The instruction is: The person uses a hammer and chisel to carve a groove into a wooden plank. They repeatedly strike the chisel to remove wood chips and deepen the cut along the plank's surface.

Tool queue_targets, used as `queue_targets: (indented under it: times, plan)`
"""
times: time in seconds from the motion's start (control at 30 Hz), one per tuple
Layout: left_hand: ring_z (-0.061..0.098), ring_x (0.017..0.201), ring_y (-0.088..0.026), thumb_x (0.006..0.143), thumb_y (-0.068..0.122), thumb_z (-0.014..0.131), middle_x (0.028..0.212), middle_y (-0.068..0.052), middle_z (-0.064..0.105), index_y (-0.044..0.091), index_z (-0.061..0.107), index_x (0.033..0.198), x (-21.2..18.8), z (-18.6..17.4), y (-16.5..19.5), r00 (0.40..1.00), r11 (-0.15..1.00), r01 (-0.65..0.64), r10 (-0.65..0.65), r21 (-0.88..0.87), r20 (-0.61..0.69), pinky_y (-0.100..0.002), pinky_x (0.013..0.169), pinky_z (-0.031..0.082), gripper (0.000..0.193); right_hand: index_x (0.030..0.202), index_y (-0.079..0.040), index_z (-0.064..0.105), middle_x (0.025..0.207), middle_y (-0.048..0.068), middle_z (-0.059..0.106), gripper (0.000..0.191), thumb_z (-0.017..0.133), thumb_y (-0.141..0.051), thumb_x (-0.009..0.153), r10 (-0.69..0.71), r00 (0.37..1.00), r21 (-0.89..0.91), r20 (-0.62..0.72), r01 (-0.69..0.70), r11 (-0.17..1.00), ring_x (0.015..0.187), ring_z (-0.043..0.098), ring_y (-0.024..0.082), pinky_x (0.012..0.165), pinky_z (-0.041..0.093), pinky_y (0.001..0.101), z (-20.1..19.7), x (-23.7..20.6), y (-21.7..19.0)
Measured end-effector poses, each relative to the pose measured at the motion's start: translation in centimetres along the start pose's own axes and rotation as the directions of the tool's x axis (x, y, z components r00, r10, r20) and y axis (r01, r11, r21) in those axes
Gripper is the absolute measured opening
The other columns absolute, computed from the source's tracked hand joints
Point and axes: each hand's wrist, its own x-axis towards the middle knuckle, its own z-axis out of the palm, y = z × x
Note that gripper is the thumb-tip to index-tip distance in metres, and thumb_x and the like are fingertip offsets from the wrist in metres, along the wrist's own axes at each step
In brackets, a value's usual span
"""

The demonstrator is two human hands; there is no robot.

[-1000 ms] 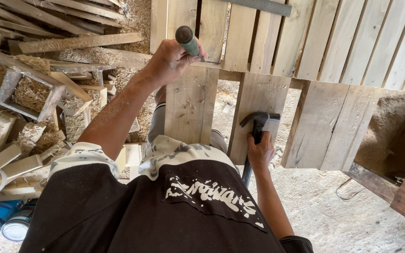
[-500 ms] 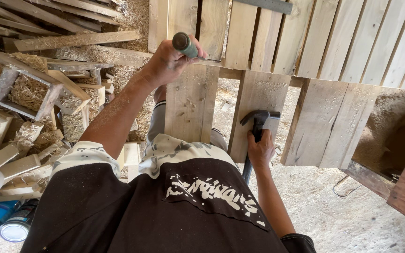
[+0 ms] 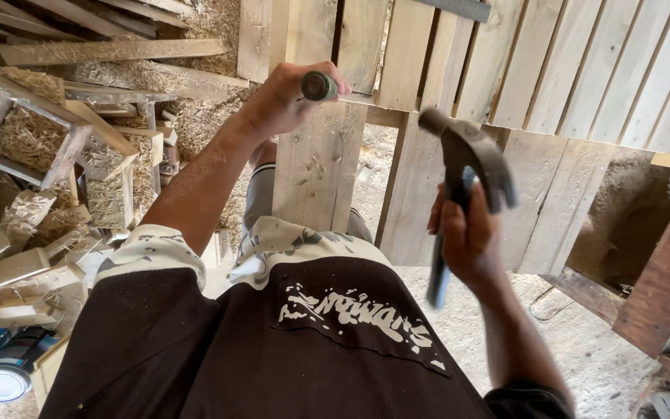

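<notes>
My left hand (image 3: 288, 97) is wrapped around a tool with a round green handle end (image 3: 319, 85), held against the top of a pale wooden plank (image 3: 316, 163). My right hand (image 3: 465, 237) grips a claw hammer (image 3: 467, 155) near its head, raised in front of the planks, with the blue-grey handle hanging down below my fist. The hammer head is blurred. Below both hands are my dark shirt with a white print and my pale patterned collar.
A slatted wall of pale boards (image 3: 552, 70) stands ahead. At the left lie loose timber pieces and straw-filled wooden frames (image 3: 32, 132). Paint cans (image 3: 1, 372) sit at the bottom left. Sandy ground (image 3: 575, 334) and a dark board (image 3: 664, 279) are at the right.
My right hand has lifted the hammer from low beside my body up toward the planks. My left hand keeps the green-handled tool at the plank top.
</notes>
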Motion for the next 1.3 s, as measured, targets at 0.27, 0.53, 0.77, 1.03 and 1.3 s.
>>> queue_targets:
  times: [0.27, 0.53, 0.77, 1.03, 1.3]
  plan:
    - [0.077, 0.103, -0.023, 0.100, -0.011, 0.066, 0.109, -0.014, 0.075, 0.006, 0.063, 0.107, 0.4, 0.5, -0.6, 0.998, 0.997, -0.059, 0.060, 0.045, -0.023, -0.029, 0.088, 0.068, 0.018, 0.122, 0.006, 0.047, 0.088, 0.011, 0.061, 0.016, 0.044, -0.001, 0.107, -0.338, 0.925, -0.206, 0.176, 0.370, 0.906, 0.063, 0.056, 0.011, 0.047, 0.047, 0.0252, -2.3, 6.4, -10.6]
    - [0.071, 0.069, -0.015, 0.098, -0.012, 0.063, 0.082, -0.010, 0.070, 0.004, 0.066, 0.109, -0.4, 1.3, -1.9, 1.000, 0.985, 0.015, -0.012, 0.170, -0.015, -0.023, 0.058, 0.063, 0.020, 0.124, 0.003, 0.043, 0.090, 0.012, 0.065, 0.024, 0.060, -0.006, 0.110, -0.529, 0.783, -0.153, 0.327, 0.596, 0.788, 0.066, 0.063, 0.013, 0.051, 0.053, 0.0265, 0.0, 9.1, -12.1]
    - [0.072, 0.068, -0.014, 0.100, -0.011, 0.063, 0.090, -0.014, 0.073, 0.005, 0.070, 0.115, 0.1, 1.3, -1.0, 0.999, 0.990, -0.011, 0.018, 0.139, -0.046, -0.019, 0.052, 0.062, 0.023, 0.112, 0.005, 0.049, 0.085, 0.022, 0.066, 0.016, 0.042, -0.009, 0.111, -0.218, 0.872, -0.500, 0.437, 0.437, 0.748, 0.044, 0.047, 0.013, 0.036, 0.041, 0.0272, 1.1, 11.8, -13.9]
    - [0.072, 0.069, -0.014, 0.102, -0.003, 0.068, 0.092, -0.013, 0.075, 0.005, 0.068, 0.113, 0.3, 1.8, -1.4, 0.997, 0.982, -0.018, 0.031, 0.186, -0.066, -0.022, 0.057, 0.064, 0.014, 0.096, 0.004, 0.052, 0.073, 0.020, 0.064, 0.026, 0.049, -0.014, 0.114, 0.075, 0.885, -0.718, 0.459, 0.319, 0.619, 0.036, 0.046, 0.016, 0.034, 0.040, 0.0308, 2.0, 12.6, -12.7]
    - [0.067, 0.059, -0.013, 0.104, -0.006, 0.065, 0.083, -0.013, 0.071, 0.005, 0.068, 0.117, 0.6, 2.0, -0.9, 0.997, 0.976, 0.073, -0.065, 0.207, -0.047, -0.020, 0.047, 0.061, 0.017, 0.102, 0.001, 0.047, 0.077, 0.017, 0.060, 0.018, 0.042, -0.011, 0.113, -0.328, 0.872, -0.497, 0.364, 0.480, 0.723, 0.049, 0.048, 0.017, 0.040, 0.042, 0.0319, 1.0, 10.8, -13.2]
